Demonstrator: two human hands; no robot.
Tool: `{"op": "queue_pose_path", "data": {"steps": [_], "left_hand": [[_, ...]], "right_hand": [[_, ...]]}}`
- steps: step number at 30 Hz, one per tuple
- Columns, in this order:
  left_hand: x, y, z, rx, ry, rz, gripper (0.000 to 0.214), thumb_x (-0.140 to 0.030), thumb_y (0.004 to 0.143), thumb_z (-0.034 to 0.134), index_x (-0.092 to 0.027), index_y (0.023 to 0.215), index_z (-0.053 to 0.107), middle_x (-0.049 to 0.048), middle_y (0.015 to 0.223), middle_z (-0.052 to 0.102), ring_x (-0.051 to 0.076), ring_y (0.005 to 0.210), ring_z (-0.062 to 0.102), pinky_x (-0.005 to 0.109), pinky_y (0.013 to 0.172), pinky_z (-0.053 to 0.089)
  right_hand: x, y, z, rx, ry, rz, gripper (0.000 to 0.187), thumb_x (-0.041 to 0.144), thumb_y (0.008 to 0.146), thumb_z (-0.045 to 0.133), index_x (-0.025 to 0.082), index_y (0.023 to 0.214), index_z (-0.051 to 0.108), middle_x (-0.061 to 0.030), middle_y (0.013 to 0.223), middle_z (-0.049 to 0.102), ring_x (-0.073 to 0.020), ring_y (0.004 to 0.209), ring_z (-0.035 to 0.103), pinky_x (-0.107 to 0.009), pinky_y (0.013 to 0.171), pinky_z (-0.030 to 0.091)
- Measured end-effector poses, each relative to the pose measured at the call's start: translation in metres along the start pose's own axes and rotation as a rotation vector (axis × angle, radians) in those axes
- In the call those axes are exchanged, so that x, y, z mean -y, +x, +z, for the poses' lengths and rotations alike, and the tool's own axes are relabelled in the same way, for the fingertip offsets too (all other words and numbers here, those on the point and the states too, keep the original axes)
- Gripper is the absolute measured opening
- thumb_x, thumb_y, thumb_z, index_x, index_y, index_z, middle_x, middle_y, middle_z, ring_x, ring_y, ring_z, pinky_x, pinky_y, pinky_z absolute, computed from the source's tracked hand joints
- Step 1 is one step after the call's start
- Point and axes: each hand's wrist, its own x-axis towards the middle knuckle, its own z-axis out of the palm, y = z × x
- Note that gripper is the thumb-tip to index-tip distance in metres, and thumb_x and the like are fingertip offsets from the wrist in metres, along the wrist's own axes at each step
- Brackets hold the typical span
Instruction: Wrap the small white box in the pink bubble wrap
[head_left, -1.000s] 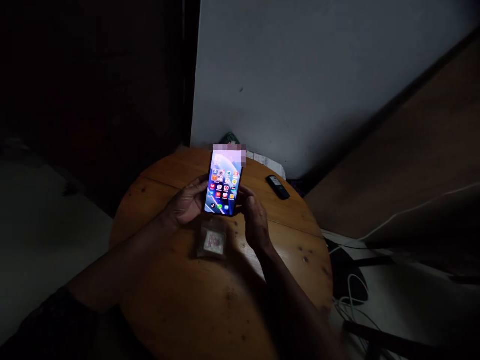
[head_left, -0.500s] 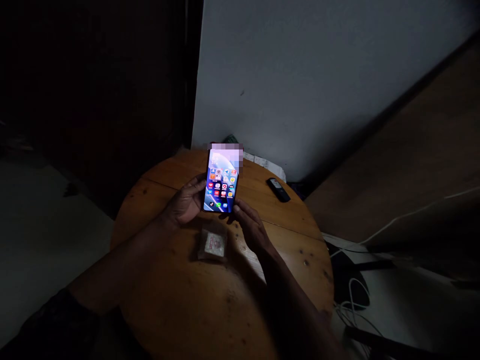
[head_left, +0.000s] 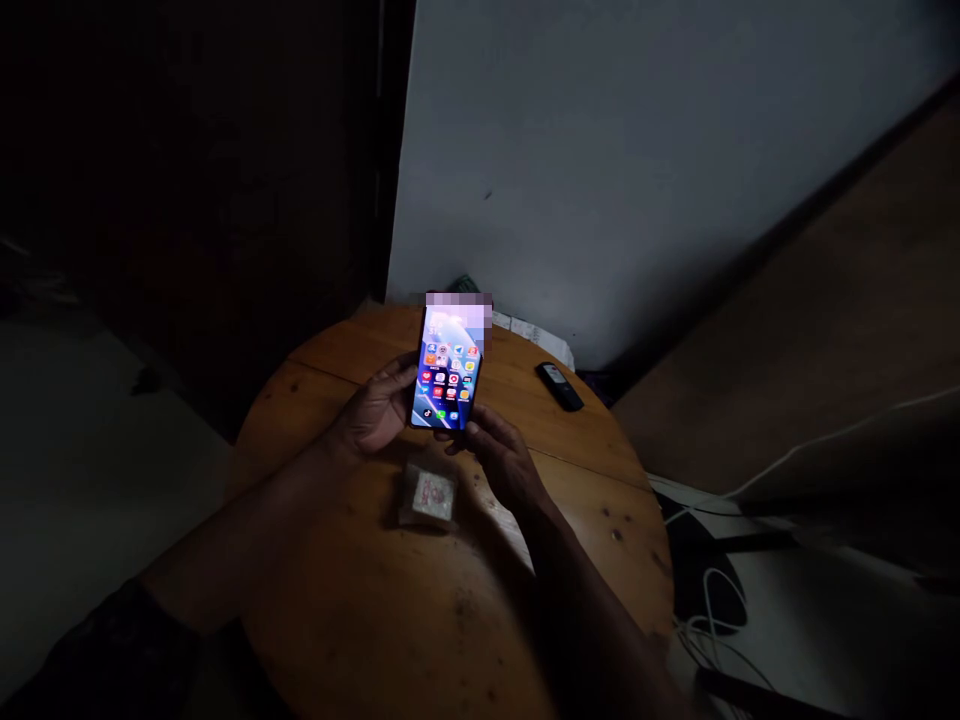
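Observation:
A smartphone (head_left: 448,375) is held up over the round wooden table, its lit screen showing rows of app icons. My left hand (head_left: 382,408) grips its left edge, with the thumb along the side and the other fingers hidden behind. At the lower right corner, my right hand (head_left: 499,450) closes on the phone with thumb and fingers. Below the phone, a small square packet (head_left: 433,494) with red print lies on the table, in a clear-looking wrapper.
The round wooden table (head_left: 360,610) has a dark handset with a small screen (head_left: 559,386) at its right. Papers (head_left: 536,337) lie along the back edge by the wall (head_left: 600,130). White cables (head_left: 709,610) trail on the floor at right.
The view has shifted slightly, so everything sits a little lower and further right. Both hands keep hold of the phone, and its screen still shows the app icons.

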Motion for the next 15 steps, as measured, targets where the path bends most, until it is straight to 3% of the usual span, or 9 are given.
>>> {"op": "queue_pose_path", "data": {"steps": [5, 10, 15], "left_hand": [[0.0002, 0.0001, 0.0005, 0.026, 0.001, 0.005, 0.037, -0.022, 0.082, 0.075, -0.022, 0.119, 0.071, 0.0055, 0.097, 0.078, 0.022, 0.085, 0.071, 0.039, 0.08, 0.058], [0.0003, 0.0011, -0.0014, 0.034, 0.017, -0.012, 0.032, -0.023, 0.082, 0.076, -0.02, 0.114, 0.073, 0.0068, 0.1, 0.078, 0.023, 0.089, 0.072, 0.041, 0.085, 0.058], [0.0, 0.0006, 0.0002, 0.034, 0.001, -0.014, 0.041, -0.022, 0.082, 0.076, -0.02, 0.122, 0.07, 0.0069, 0.102, 0.077, 0.022, 0.088, 0.072, 0.041, 0.085, 0.058]], "right_hand": [[-0.0026, 0.0009, 0.0003, -0.003, 0.061, 0.036, 0.044, 0.055, 0.082, 0.075, 0.021, 0.11, 0.071, -0.0044, 0.09, 0.075, -0.0188, 0.077, 0.068, -0.039, 0.081, 0.057], [-0.0027, 0.0017, 0.0002, -0.007, 0.098, 0.058, 0.043, 0.054, 0.079, 0.079, 0.022, 0.108, 0.072, -0.0046, 0.091, 0.075, -0.0184, 0.076, 0.067, -0.039, 0.083, 0.056], [-0.0044, 0.0015, 0.0, -0.013, 0.128, 0.07, 0.041, 0.05, 0.08, 0.079, 0.022, 0.109, 0.073, -0.0043, 0.092, 0.075, -0.0184, 0.078, 0.068, -0.039, 0.084, 0.056]]}}
